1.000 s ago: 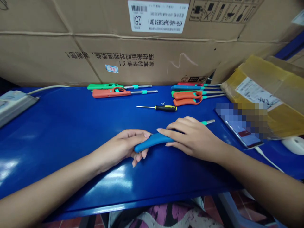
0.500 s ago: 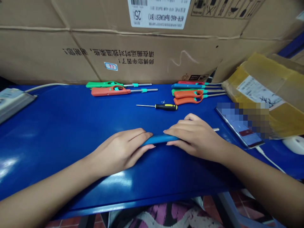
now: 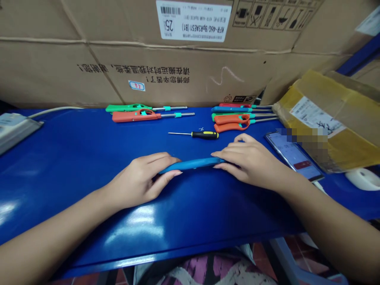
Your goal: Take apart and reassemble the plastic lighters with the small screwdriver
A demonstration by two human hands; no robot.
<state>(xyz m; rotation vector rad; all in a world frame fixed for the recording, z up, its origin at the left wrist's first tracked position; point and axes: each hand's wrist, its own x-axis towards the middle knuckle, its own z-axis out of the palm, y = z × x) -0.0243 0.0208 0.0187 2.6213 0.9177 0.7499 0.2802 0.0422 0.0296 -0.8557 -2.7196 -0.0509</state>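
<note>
- While we hold the blue lighter [image 3: 191, 163] w/ both hands, it lies approx. level at the ctr of the frame, above the blue table [image 3: 89, 166]; its R end is a bit higher than its L end.
- Our L hand [image 3: 152, 170], left of ctr, is closed on the L end: fingers on top, thumb below.
- Our R hand [image 3: 251, 162], right of ctr, is pinching the R end btw. fingers and thumb; what continues behind this hand, we cannot tell.
- Above the blue lighter, near ctr, we have the screwdriver [image 3: 204, 135] w/ black & yellow handle, its tip to the left; two tiny screws [image 3: 201, 129] lie just beside the handle.
- Upper left of ctr: a green lighter [image 3: 127, 107] and, just below, a red-orange lighter [image 3: 135, 115], both w/ metal tubes to the right.
- Upper right of ctr: a lighter group [image 3: 227, 119], i.e. red, blue, green & orange, tubes toward the taped parcel [image 3: 335, 138].
- Right side: the phone [image 3: 292, 154], partly pixelated, w/ white cable [image 3: 320, 187].
- Left edge: a grey-white device [image 3: 18, 130] w/ cord; across the top, a cardboard box [image 3: 59, 71] w/ upside-down print.
</note>
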